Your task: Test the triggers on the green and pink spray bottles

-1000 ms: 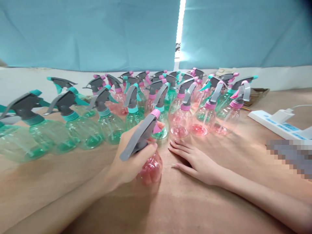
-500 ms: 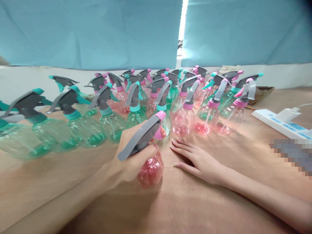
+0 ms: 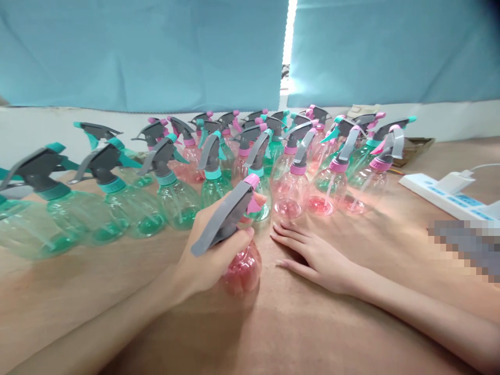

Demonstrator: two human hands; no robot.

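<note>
My left hand is wrapped round the neck of a pink spray bottle with a grey and pink trigger head. Its fingers lie near the trigger, partly hidden behind the head. The see-through body hangs below the hand, just over or on the table; I cannot tell which. To the right, my right hand lies flat on the wooden table, fingers stretched out, holding nothing. Its fingertips are close to the base of a standing pink spray bottle. A green spray bottle stands beyond my left hand.
Rows of green and pink spray bottles stand across the back; one green bottle is at the left. A white power strip with a plugged-in adapter lies at the right, near a blurred-out object. Blue curtains hang behind.
Almost nothing differs. The view has shifted slightly, so the bottles and power strip appear a little further left. Both hands keep their places, the left still round the pink bottle.
</note>
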